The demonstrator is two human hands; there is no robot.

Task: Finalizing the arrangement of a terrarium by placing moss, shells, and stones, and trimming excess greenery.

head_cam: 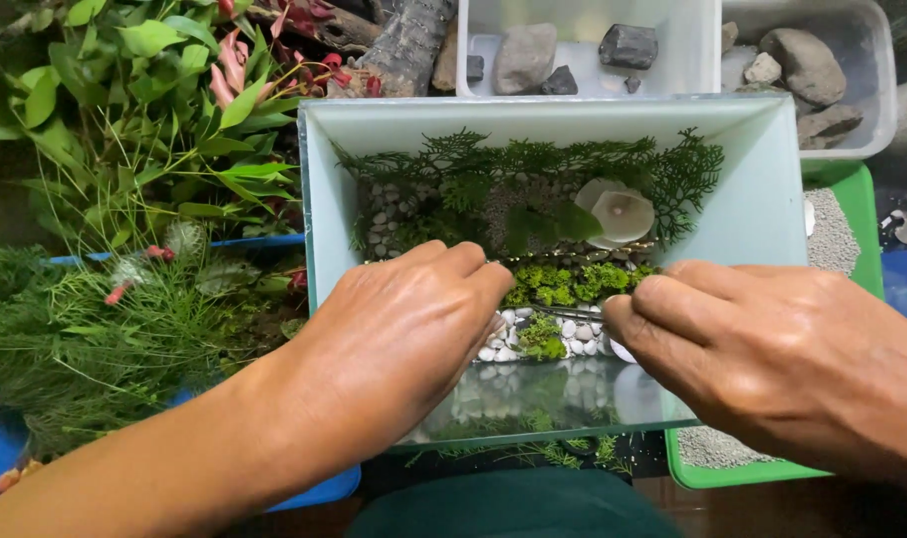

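Both hands inside rectangular glass tank: left hand flat on white pebbles, grasping nothing; right hand pinching thin metal tweezers over green moss.

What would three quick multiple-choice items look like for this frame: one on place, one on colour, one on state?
1. Where is the pale flower-like piece?
A. Inside the glass tank, in front of the dark green fronds
B. In the white tray of rocks
C. On the blue tray at left

2. What colour is the moss between the two hands?
A. Red
B. Bright yellow-green
C. Grey

3. What are the left hand and right hand doing?
A. Both are outside the tank
B. Only one reaches in
C. Both reach into the tank, fingers down by the moss and white pebbles

Answers:
1 A: it sits within the tank walls, near the fronds.
2 B: the clump is vivid yellow-green.
3 C: both hands cross the near glass wall, fingertips meeting over the pebbles.
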